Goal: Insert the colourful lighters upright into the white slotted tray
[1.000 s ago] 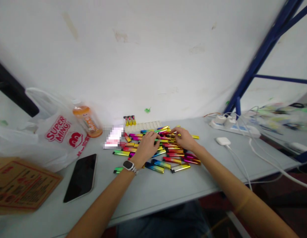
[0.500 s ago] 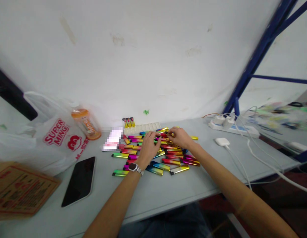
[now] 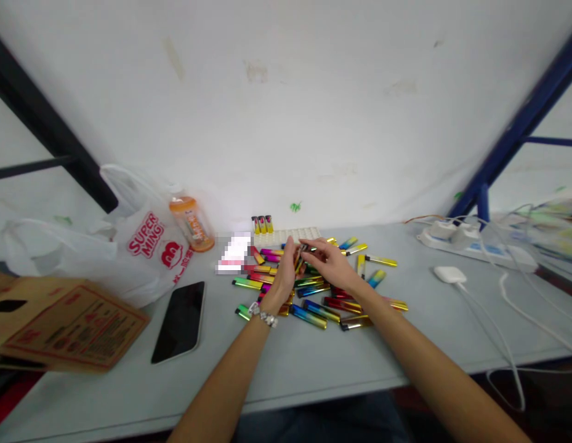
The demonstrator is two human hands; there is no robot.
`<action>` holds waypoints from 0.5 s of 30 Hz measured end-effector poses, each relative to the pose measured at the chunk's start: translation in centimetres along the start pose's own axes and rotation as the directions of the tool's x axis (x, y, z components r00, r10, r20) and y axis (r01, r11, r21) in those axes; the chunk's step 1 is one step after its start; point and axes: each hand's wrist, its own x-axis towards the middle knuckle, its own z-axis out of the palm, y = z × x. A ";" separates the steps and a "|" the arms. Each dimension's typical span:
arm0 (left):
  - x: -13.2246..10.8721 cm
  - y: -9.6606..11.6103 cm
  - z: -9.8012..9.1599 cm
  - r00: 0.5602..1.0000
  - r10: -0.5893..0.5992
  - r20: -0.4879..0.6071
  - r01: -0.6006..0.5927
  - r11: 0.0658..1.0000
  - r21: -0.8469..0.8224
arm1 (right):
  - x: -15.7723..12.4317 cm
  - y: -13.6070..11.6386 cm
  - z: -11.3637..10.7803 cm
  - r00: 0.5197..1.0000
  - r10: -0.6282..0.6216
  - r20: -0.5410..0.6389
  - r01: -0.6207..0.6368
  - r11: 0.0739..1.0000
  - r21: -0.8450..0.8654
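Shiny two-coloured lighters (image 3: 308,314) lie in a loose pile on the grey table. Over the pile my left hand (image 3: 284,280) is turned on edge, its fingers closed round a lighter (image 3: 298,258) that my own hands partly cover. My right hand (image 3: 330,261) meets it from the right, fingertips pinched at the lighter's top end. Behind the hands, against the wall, is a white gridded tray (image 3: 288,236). Three small lighters (image 3: 262,225) stand upright in its left end.
To the left are a blurred-out white card (image 3: 234,253), a black-screened tablet (image 3: 180,321), an orange drink bottle (image 3: 192,224), a plastic bag (image 3: 142,258) and a cardboard box (image 3: 77,326). A power strip (image 3: 479,246) and white charger (image 3: 449,274) with cables lie right.
My hands have come together from apart over the pile, and the left has turned on edge. Lighters at the right are more spread out. The view has shifted left.
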 end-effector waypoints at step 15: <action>-1.1 -0.2 -0.2 0.959 0.233 -0.163 -0.105 0.824 0.557 | -2.2 0.8 -0.4 0.986 0.001 -0.166 0.020 0.992 0.124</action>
